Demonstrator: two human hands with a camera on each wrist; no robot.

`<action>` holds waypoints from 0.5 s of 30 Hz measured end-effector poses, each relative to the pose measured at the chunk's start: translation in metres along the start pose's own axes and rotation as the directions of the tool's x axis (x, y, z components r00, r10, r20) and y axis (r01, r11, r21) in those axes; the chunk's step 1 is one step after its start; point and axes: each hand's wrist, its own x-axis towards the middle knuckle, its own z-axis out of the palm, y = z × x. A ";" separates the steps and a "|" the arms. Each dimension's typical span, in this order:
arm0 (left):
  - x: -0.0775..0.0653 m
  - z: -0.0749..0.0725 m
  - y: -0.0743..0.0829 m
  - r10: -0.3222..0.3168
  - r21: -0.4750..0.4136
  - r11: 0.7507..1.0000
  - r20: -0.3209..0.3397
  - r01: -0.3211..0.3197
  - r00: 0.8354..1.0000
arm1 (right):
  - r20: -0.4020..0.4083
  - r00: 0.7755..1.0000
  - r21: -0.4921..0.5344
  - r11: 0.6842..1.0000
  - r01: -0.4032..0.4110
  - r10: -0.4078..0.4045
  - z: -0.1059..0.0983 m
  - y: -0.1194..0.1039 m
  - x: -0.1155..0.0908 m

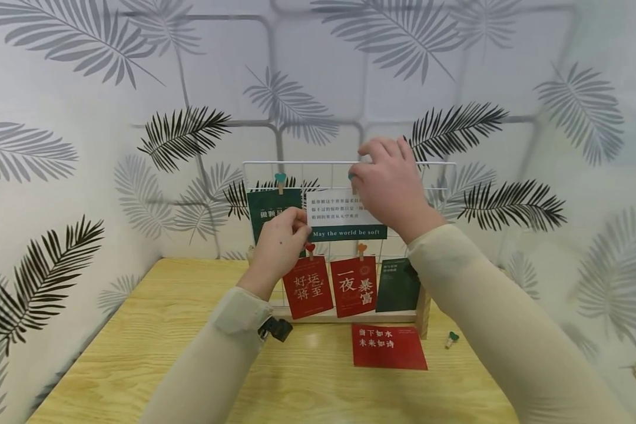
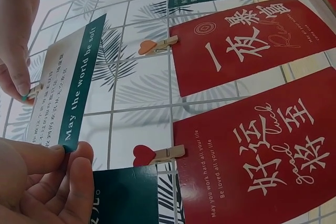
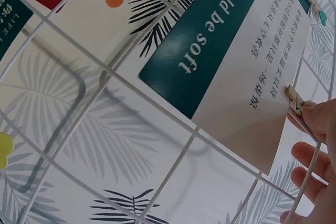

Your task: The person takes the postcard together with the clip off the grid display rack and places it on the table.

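A white and green card (image 1: 347, 234) reading "May the world be soft" is held up against the white wire grid (image 1: 307, 162). My left hand (image 1: 280, 246) pinches its lower left corner between thumb and fingers, as the left wrist view shows. At the card's top edge, my right hand (image 1: 391, 184) pinches a small wooden clothespin (image 3: 292, 99) with a teal end. In the right wrist view the clothespin's tip overlaps the card's edge. Left of this card hangs a dark green card (image 1: 259, 203) under a teal heart clothespin (image 1: 281, 182), partly hidden by my left hand.
Below hang two red cards (image 1: 307, 294) on a red-heart clothespin (image 2: 157, 156) and an orange-heart one (image 2: 152, 46), plus another green card (image 1: 397, 288). A loose red card (image 1: 389, 356) lies on the wooden table (image 1: 138, 341) before the grid's wooden base. A green-heart clothespin (image 1: 451, 338) lies right.
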 end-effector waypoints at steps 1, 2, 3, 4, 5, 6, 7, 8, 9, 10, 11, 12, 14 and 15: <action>0.000 0.000 0.000 0.001 0.001 1.000 -0.003 -0.001 1.000 | -0.002 1.000 0.007 1.000 0.002 -0.002 -0.001 0.000 0.001; 0.001 0.000 0.000 0.003 0.006 1.000 -0.007 -0.003 1.000 | -0.001 1.000 0.014 1.000 0.003 -0.003 -0.002 0.001 0.001; 0.002 0.000 0.000 0.005 0.010 1.000 -0.009 -0.005 1.000 | 0.002 1.000 0.017 1.000 0.002 -0.003 -0.003 0.001 0.002; 0.002 0.000 0.001 0.008 0.013 1.000 -0.011 -0.008 1.000 | 0.008 1.000 0.017 1.000 0.001 -0.001 -0.004 0.002 0.003; 0.003 0.001 0.001 0.011 0.016 1.000 -0.014 -0.011 1.000 | 0.016 1.000 0.021 1.000 -0.005 0.004 -0.005 0.002 0.003; 0.004 0.001 0.001 0.013 0.017 1.000 -0.014 -0.012 1.000 | 0.025 1.000 0.024 1.000 -0.011 0.010 -0.007 0.003 0.004; 0.004 0.001 0.001 0.013 0.018 1.000 -0.014 -0.013 1.000 | 0.033 0.999 0.027 0.999 -0.018 0.017 -0.008 0.003 0.004; 0.004 0.001 0.001 0.014 0.019 1.000 -0.012 -0.014 1.000 | 0.041 0.999 0.031 0.999 -0.023 0.022 -0.008 0.003 0.004; 0.005 0.001 0.001 0.012 0.017 1.000 -0.011 -0.012 1.000 | 0.047 0.999 0.037 0.999 -0.027 0.025 -0.008 0.003 0.004; 0.005 0.001 0.001 0.010 0.016 1.000 -0.011 -0.009 1.000 | 0.051 0.998 0.046 0.998 -0.030 0.027 -0.009 0.003 0.004; 0.005 0.001 0.001 0.006 0.015 1.000 -0.011 -0.006 1.000 | 0.052 0.998 0.057 0.998 -0.031 0.028 -0.009 0.003 0.004; 0.004 0.001 0.001 0.002 0.013 1.000 -0.010 -0.001 1.000 | 0.053 0.998 0.065 0.997 -0.032 0.029 -0.008 0.004 0.004; 0.004 0.001 0.000 -0.001 0.010 1.000 -0.005 0.001 1.000 | 0.054 0.998 0.080 0.996 -0.037 0.033 -0.007 0.004 0.003; 0.004 0.001 0.000 -0.001 0.008 1.000 -0.003 0.001 1.000 | 0.055 0.998 0.090 0.995 -0.043 0.038 -0.006 0.004 0.003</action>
